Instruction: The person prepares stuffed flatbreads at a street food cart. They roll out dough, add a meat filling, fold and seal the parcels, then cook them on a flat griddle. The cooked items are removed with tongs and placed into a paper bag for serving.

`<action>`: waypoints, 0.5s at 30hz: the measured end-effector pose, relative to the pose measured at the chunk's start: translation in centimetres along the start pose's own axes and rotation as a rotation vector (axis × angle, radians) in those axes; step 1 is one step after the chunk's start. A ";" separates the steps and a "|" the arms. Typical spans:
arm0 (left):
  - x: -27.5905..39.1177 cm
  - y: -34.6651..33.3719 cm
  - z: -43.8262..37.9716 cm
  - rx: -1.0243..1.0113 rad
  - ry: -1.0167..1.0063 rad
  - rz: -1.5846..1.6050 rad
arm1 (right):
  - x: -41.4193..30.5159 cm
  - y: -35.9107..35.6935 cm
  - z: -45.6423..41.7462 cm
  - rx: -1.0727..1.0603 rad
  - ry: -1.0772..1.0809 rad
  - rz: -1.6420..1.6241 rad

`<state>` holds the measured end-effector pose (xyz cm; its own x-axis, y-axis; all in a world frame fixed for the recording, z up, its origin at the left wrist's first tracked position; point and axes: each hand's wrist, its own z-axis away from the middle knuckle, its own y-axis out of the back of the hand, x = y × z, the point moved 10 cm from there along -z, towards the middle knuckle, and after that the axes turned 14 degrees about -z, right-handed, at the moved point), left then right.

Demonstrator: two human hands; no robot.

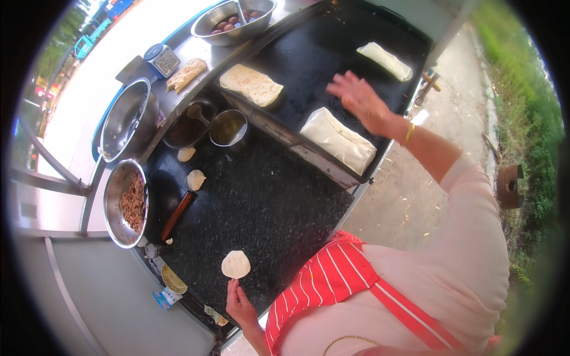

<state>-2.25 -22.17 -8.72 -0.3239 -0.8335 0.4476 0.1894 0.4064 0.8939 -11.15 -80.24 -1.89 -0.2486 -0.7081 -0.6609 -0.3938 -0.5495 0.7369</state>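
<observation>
My right hand (363, 102), slightly blurred, is over the black griddle (307, 58) with fingers spread and nothing in it. Below it on the griddle lies a large pale folded dough parcel (340, 140). A narrower dough roll (385, 61) rests at the far right, and a browned flat parcel (250, 84) at the left. My left hand (240, 302) is low on the dark speckled worktop (267, 200). Its fingertips meet the near edge of a flattened dough round (236, 264); I cannot see any grip on it. Two smaller dough pieces (196, 180) (186, 154) lie farther up.
A wooden rolling pin (178, 216) lies beside a steel bowl of minced filling (132, 200). Near the griddle are a metal cup of oil (228, 128) and a dark pan with a ladle (189, 129). An empty-looking steel bowl (127, 118) and a bowl of eggs (236, 24) stand behind.
</observation>
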 end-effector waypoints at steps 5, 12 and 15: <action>1.8 -0.1 -0.1 -0.031 0.015 -0.069 | 17.5 10.1 -5.6 0.510 -0.614 0.315; 1.2 -0.8 2.0 -0.051 0.104 -0.068 | 26.8 9.6 -8.7 0.306 -0.734 0.405; 2.7 -0.9 2.0 -0.059 0.074 -0.105 | 27.2 8.6 -9.7 0.225 -0.652 0.421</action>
<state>-5.08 -24.00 -8.24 -0.2756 -0.8968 0.3462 0.2131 0.2942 0.9317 -12.71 -108.51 -12.16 -0.8548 -0.3964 -0.3350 -0.3034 -0.1422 0.9422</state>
